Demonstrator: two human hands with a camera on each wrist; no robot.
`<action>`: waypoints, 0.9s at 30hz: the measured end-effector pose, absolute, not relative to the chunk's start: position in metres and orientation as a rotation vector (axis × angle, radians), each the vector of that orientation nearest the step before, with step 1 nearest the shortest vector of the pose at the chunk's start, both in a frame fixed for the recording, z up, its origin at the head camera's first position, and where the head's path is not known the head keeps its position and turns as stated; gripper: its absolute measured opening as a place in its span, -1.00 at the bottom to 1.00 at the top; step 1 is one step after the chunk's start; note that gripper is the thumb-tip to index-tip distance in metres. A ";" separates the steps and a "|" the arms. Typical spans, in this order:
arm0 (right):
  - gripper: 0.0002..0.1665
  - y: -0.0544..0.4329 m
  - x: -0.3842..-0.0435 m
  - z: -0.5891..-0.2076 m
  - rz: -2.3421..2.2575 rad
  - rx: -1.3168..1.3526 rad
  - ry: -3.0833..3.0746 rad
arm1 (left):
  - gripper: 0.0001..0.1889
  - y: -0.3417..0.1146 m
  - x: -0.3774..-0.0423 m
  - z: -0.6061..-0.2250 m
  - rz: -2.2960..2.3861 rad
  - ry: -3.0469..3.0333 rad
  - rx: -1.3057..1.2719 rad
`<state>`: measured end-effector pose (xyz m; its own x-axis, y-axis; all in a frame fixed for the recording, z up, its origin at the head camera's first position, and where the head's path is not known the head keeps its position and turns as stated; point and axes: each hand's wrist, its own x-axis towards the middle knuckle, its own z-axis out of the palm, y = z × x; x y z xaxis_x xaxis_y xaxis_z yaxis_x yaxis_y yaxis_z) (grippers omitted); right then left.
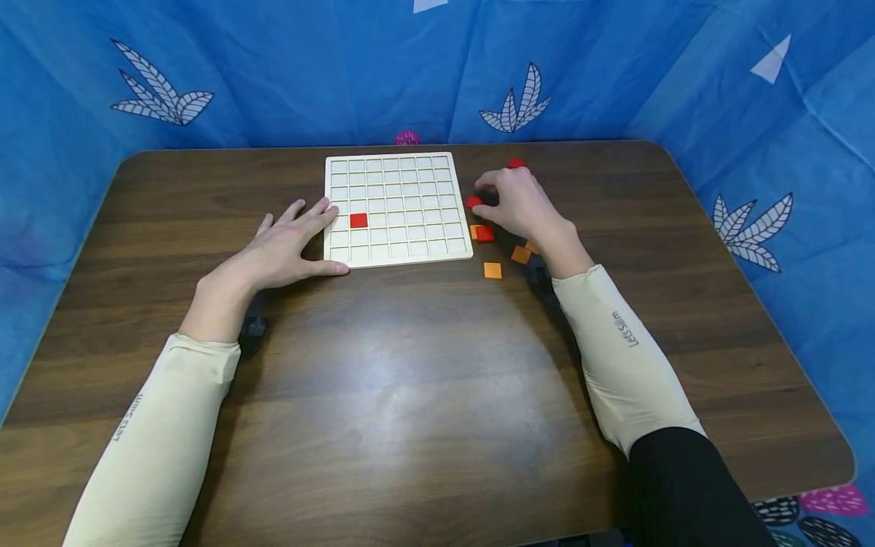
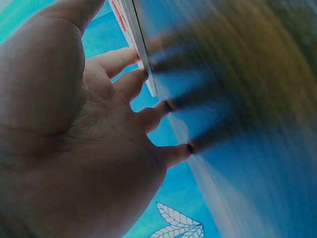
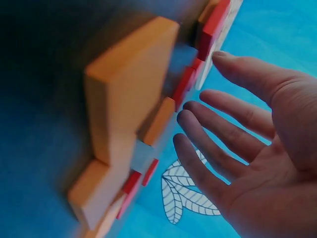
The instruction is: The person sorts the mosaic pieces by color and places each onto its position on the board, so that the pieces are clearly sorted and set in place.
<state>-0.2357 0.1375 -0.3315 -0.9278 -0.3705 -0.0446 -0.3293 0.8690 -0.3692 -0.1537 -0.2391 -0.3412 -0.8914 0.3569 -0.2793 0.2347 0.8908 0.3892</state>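
Note:
A pale wooden grid board (image 1: 409, 207) lies on the table, with one red square tile (image 1: 358, 220) in a cell near its lower left. My left hand (image 1: 273, 247) rests at the board's left side, fingers spread, thumb at the lower left corner; in the left wrist view two fingertips touch its edge. Right of the board, my right hand (image 1: 518, 201) hovers over loose tiles, thumb and fingers apart. Between them in the head view shows a red tile (image 1: 474, 201). The right wrist view shows this hand (image 3: 242, 139) holding nothing, beside orange tiles (image 3: 133, 74) and red ones.
Another red tile (image 1: 484, 233) overlaps an orange one right of the board's lower corner. A single orange tile (image 1: 492, 270) lies nearer me, and an orange tile (image 1: 521, 254) sits by the right wrist. Beyond the right hand is a red tile (image 1: 516, 162). Blue cloth surrounds the table.

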 end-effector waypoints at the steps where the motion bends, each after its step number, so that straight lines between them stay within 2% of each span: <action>1: -0.45 0.137 -0.236 -0.332 -0.535 -0.546 2.916 | 0.14 -0.239 -0.154 -0.341 0.501 2.712 0.439; 13: -0.64 0.133 -0.234 -0.335 -0.598 -0.569 2.897 | 0.14 -0.240 -0.153 -0.341 0.503 2.719 0.432; 27: -0.69 0.131 -0.235 -0.337 -0.590 -0.605 2.959 | 0.15 -0.240 -0.152 -0.341 0.508 2.718 0.440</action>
<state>-0.2351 0.1306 -0.3373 -0.9207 -0.3900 0.0139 -0.3656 0.8494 -0.3806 -0.1523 -0.2400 -0.3410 -0.8940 0.3574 -0.2701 0.2357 0.8880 0.3948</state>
